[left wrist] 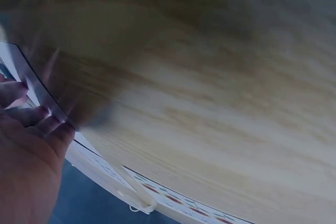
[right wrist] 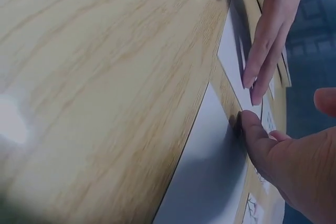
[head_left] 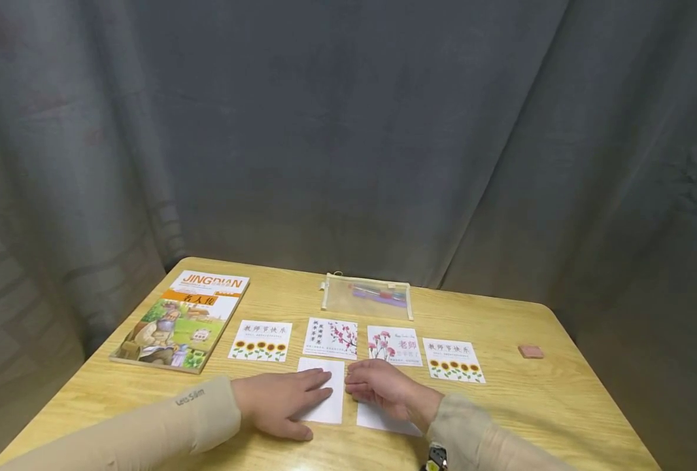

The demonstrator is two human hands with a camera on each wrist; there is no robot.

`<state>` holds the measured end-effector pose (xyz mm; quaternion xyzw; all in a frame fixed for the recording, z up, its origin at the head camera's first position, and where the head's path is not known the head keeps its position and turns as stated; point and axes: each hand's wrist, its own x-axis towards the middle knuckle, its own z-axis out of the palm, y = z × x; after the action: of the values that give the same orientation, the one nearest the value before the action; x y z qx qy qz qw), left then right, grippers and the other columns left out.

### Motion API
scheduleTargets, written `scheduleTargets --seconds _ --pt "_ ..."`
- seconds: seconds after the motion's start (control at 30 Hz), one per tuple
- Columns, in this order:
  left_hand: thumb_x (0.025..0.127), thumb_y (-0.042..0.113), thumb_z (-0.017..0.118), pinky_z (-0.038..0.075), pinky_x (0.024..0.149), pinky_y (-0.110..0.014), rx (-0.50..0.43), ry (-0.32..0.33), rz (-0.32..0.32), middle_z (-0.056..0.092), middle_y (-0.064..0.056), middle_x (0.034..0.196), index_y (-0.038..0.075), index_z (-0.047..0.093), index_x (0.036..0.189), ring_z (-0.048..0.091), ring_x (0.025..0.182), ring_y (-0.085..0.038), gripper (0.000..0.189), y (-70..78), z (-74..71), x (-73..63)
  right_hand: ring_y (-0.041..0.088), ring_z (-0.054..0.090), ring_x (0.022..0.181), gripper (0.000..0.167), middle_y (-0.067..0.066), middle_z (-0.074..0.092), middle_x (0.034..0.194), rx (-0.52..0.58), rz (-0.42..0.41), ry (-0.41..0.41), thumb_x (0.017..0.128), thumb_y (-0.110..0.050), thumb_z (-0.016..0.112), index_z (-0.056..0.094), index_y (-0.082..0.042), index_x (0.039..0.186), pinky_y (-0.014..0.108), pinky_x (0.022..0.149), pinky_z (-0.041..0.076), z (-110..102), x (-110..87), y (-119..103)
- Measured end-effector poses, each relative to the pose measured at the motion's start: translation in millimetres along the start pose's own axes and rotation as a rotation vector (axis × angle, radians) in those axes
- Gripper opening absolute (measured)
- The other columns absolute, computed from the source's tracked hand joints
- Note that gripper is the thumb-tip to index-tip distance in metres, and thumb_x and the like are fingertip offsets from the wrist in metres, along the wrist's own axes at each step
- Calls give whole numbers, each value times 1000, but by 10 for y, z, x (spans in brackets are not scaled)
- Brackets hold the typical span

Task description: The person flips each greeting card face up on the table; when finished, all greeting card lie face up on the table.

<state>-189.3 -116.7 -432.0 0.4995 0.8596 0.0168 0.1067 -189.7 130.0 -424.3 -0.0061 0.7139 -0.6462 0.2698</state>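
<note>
Your left hand (head_left: pixel 282 402) rests, fingers straight, on the left white card (head_left: pixel 328 409); your right hand (head_left: pixel 385 390), fingers together, pinching nothing visible, partly hides the right white card (head_left: pixel 379 418). Both look light, bendable; best pinched by opposite edges.

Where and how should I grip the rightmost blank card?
Probably pinch the card by its near edge, from the person's side: it lies flat, that edge borders bare table, and in the head view the right hand hides its far part.
</note>
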Motion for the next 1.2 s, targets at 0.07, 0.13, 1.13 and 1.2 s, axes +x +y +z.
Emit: scheduleTargets --seconds 0.07,0.13,1.13,1.2 --pt "100 60 53 30 120 -34 5 -6 3 32 -16 165 7 42 158 31 151 -28 79 11 -2 6 14 67 89 46 15 66 105 10 10 0 98 -3 58 44 24 133 31 88 58 1 -3 1" --pt "100 60 53 30 120 -34 2 -16 -4 30 -17 166 6 41 158 29 152 -29 80 20 -4 9 13 68 88 42 13 66 102 22 20 -4 98 -3 58 48 22 131 30 88 59 8 -5 -14" --pt "105 26 55 42 114 -38 -41 236 35 36 -15 163 4 35 160 40 146 -27 62 -12 98 -37 10 59 65 26 9 62 84 25 -82 204 93 3 61 54 9 117 20 64 56 144 70 95" --pt "105 27 56 41 114 -38 -21 264 41 37 -15 163 4 38 159 40 146 -26 62 -32 86 -48 9 60 66 25 8 61 85 28 -86 195 94 2 60 54 9 117 19 64 56 88 64 60"
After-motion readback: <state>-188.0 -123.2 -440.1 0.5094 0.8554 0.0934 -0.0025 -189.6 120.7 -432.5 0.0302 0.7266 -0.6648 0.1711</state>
